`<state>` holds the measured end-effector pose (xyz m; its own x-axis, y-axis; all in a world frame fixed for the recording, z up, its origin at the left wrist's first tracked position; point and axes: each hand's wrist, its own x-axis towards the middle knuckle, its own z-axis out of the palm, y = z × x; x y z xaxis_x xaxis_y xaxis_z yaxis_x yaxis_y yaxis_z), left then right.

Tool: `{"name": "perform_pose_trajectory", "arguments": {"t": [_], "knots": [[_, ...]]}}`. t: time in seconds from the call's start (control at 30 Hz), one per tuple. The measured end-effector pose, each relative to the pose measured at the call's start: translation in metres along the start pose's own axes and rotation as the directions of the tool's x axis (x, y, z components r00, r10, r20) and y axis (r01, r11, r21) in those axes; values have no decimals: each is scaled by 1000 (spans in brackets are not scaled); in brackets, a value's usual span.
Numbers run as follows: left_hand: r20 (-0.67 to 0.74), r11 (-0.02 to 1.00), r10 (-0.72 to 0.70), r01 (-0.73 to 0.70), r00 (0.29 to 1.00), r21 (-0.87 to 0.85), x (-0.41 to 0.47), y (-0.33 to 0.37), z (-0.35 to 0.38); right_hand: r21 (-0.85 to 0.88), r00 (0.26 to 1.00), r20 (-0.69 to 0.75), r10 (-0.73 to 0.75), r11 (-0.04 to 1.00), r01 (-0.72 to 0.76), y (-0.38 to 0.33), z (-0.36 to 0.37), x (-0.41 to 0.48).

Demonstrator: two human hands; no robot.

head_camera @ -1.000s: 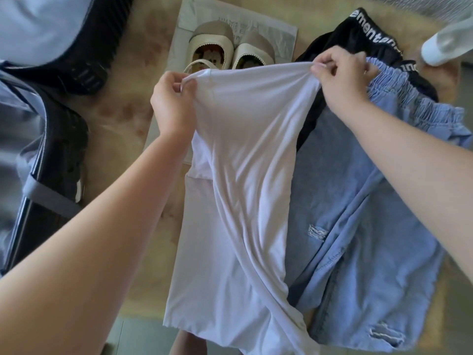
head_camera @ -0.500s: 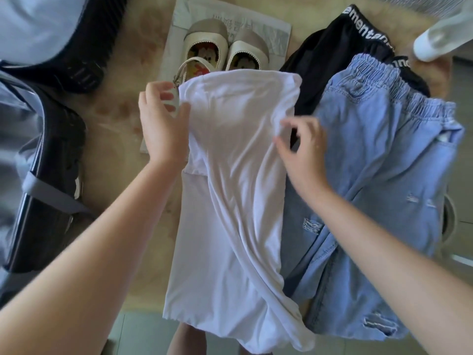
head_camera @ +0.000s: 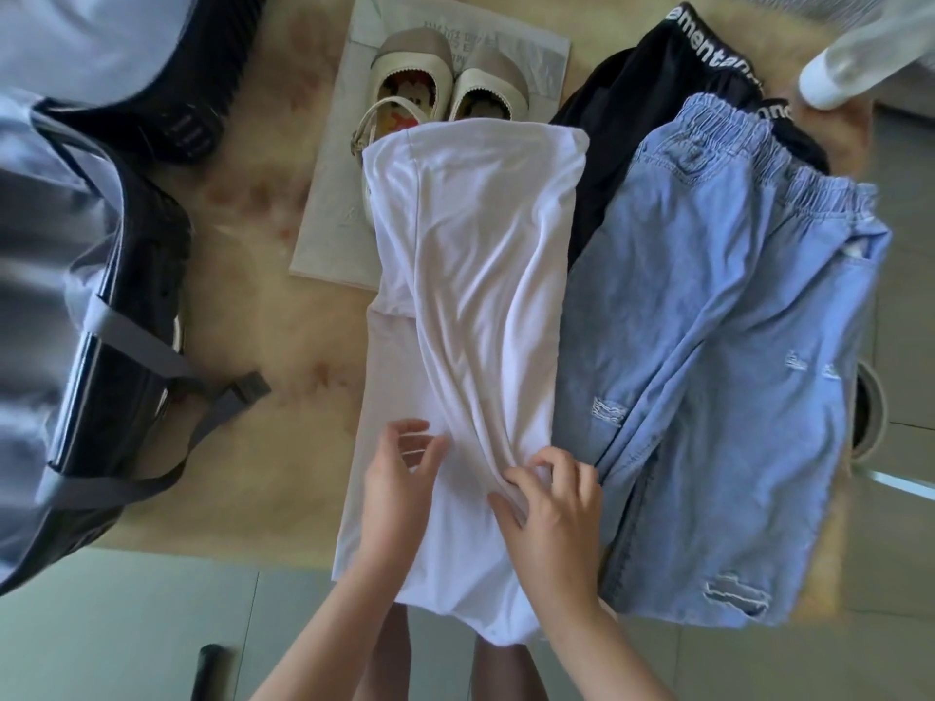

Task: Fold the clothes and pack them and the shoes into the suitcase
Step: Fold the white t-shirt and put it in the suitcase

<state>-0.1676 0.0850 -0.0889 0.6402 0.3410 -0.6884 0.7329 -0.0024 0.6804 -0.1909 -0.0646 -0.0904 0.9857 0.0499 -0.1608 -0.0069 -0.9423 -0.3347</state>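
One counter (head_camera: pixel 253 275) with a pale beige covering filled most of the frame. One dark suitcase (head_camera: pixel 126 296) lay open along the left edge, its grey straps trailing onto the counter. One pair of light blue ripped jeans (head_camera: pixel 733 371) was spread over the right side, elastic waistband toward the upper right. One white garment (head_camera: pixel 480 296) lay lengthwise in the centre, just beside the jeans, its top edge over the heels of the shoes and its lower end hanging past the counter's near edge. One black garment (head_camera: pixel 632 93) with a lettered waistband sat in the upper right, partly under the jeans and the white garment. One sheet of printed paper (head_camera: pixel 334 204) lay at upper centre, and two cream shoes (head_camera: pixel 415 78) stood side by side on it.

Two hands worked at the lower centre, both on the white garment. The left hand (head_camera: pixel 399 478) rested there with its grip loose, fingers spread and lightly curved. The right hand (head_camera: pixel 551 513) had its grip closed, pinching a bunched fold of the white fabric.
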Motion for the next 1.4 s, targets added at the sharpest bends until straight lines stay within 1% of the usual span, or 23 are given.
{"name": "perform_pose_trajectory", "arguments": {"t": [0.07,0.13,0.23,0.3,0.37,0.4,0.47,0.5,0.7,0.83,0.87,0.93,1.03,1.17,1.27,1.33,1.4], "knots": [[50,999,-31,32,998,-27,-3,-3,0,-12,999,-33,28,1000,-29,-3,0,-3],[63,995,-47,52,997,-83,-6,-2,0,24,996,-82,47,999,-46,-7,0,-6],[86,984,-81,93,993,-149,-11,0,0,101,990,-138,39,995,-25,-17,-2,-18],[102,980,-101,117,990,-162,-14,-2,-1,129,991,-111,68,990,-53,-26,-1,-29],[115,975,-119,138,986,-172,-17,-5,-5,141,990,-60,128,983,-119,-34,5,-39],[122,974,-130,150,984,-169,-19,-8,-7,174,986,-40,163,973,-154,-38,8,-43],[132,972,-162,182,978,-152,-21,-14,-11,232,977,-30,210,952,-197,-41,15,-46],[140,969,-181,201,973,-144,-22,-17,-12,233,976,-27,216,951,-204,-41,17,-47],[230,963,-216,246,949,-110,-31,-28,-4,92,983,28,179,979,-181,-12,13,-59],[232,967,-208,236,950,-101,-33,-27,6,107,942,10,334,937,-333,3,3,-70],[235,969,-203,229,951,-91,-33,-26,9,81,939,0,343,936,-342,7,2,-72],[241,972,-197,221,950,-75,-35,-26,14,8,951,-19,310,951,-310,18,1,-78],[254,972,-184,214,950,-97,-38,-25,21,-15,970,-59,235,972,-236,27,-3,-82],[223,980,-161,182,961,-80,-45,-21,25,55,983,-73,166,985,-162,16,-7,-89],[174,984,-147,161,974,-72,-47,-25,20,99,978,-70,195,977,-187,-4,-6,-99],[106,986,-133,143,985,-83,-48,-31,14,105,978,-58,202,975,-195,-20,-1,-107],[28,993,-92,94,995,-76,-49,-39,4,149,971,-9,238,961,-234,-36,9,-115]]}}
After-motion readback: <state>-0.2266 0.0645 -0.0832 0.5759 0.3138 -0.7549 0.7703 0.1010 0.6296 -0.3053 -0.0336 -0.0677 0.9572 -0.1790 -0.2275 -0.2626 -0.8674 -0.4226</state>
